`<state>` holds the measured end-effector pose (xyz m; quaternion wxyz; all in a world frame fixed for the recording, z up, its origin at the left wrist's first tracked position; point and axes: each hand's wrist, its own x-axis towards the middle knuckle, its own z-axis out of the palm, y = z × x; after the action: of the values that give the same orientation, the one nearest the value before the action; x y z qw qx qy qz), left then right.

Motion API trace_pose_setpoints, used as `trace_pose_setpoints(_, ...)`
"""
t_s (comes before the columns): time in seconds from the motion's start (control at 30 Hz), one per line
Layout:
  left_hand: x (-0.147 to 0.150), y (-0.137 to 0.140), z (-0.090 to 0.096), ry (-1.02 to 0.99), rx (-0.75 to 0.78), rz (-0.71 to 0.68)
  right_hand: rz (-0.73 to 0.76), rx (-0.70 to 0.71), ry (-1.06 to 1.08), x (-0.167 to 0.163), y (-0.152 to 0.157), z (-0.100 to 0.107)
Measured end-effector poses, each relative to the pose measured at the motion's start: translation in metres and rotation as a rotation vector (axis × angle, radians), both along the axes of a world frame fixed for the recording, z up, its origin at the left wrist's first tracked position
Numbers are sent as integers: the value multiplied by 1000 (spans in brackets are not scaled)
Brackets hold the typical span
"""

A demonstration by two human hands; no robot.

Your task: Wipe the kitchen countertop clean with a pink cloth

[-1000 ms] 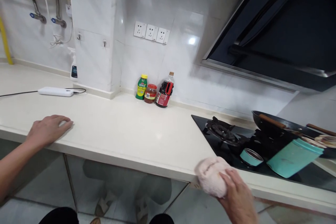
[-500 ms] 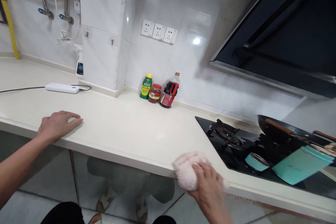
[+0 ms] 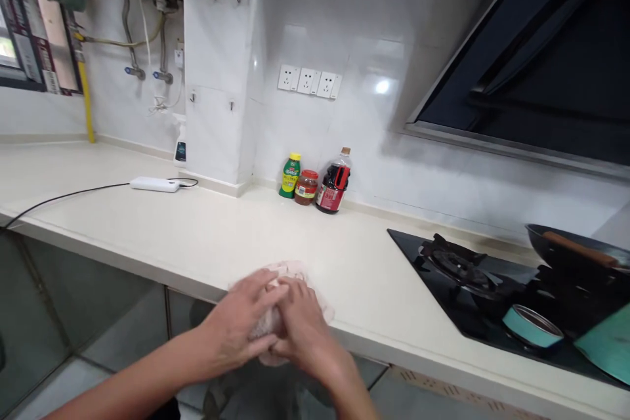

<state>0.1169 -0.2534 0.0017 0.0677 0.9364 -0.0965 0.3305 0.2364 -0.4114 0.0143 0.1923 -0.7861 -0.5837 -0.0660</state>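
Note:
A pale pink cloth (image 3: 290, 268) is bunched at the front edge of the white counter (image 3: 231, 230), part of it hanging below the edge. My left hand (image 3: 241, 321) grips it from the left, and my right hand (image 3: 300, 315) has its fingers curled over it from the right. The two hands meet on the cloth, so much of it is hidden beneath them. Slight motion blur softens the fingers.
Against the wall stand a green bottle (image 3: 290, 176), a red-lidded jar (image 3: 306, 188) and a dark sauce bottle (image 3: 335, 184). On the left are a white power bank (image 3: 155, 184) with a cable and a spray bottle (image 3: 180, 142). A gas stove (image 3: 453, 295) with a wok (image 3: 575, 249) lies right.
My right hand has brought the cloth leftward along the counter's edge. My left hand has left the counter top and come right to take hold of the cloth. The view has shifted.

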Motion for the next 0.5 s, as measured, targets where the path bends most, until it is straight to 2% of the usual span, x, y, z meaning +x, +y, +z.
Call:
trace_pose_setpoints(0.07,12,-18,-7,111,54,26,75,161,101,24,-33,0)
trace_pose_setpoints(0.1,18,-22,-11,151,73,69,34,251,123,40,-49,-2)
trace_pose_setpoints(0.2,38,-26,-25,233,122,199,-274,432,73,94,-93,-20)
trace_pose_setpoints(0.3,57,-35,-37,237,188,261,-445,384,-28,140,-122,-50)
trace_pose_setpoints(0.4,76,-60,-45,177,244,286,-396,292,-67,160,-134,-73)
trace_pose_setpoints(0.5,96,-94,-49,139,265,309,-316,309,-110,163,-141,-76)
